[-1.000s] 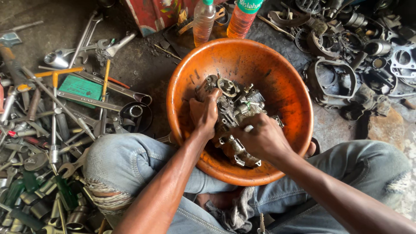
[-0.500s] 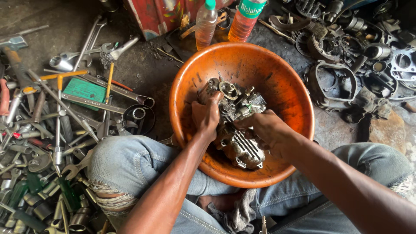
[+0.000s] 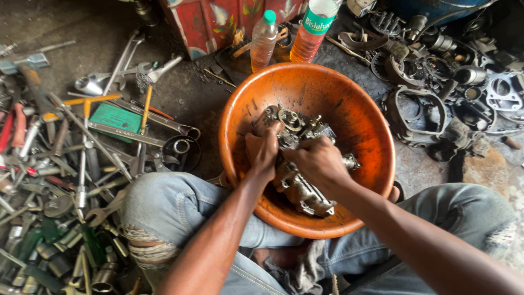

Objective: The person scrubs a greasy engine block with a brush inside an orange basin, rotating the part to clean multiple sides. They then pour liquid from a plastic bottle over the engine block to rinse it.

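Note:
An orange plastic basin (image 3: 355, 114) rests between my knees. Inside it lies a greasy grey metal engine part (image 3: 297, 188), with more of it, round fittings on top, near the basin's far side. My left hand (image 3: 263, 150) grips the part's left side. My right hand (image 3: 316, 161) is closed over its middle, hiding much of it. The lower end of the part sticks out below my right hand toward the basin's near wall.
Many wrenches, screwdrivers and sockets (image 3: 82, 158) lie scattered on the dark floor at left, with a green box (image 3: 115, 117) among them. Two plastic bottles (image 3: 263, 41) with amber liquid stand behind the basin. Metal engine casings (image 3: 431, 109) pile up at right.
Both hands shifted on the metal part inside the basin, turning it; my right hand now covers its middle, and the part's ribbed end points toward me.

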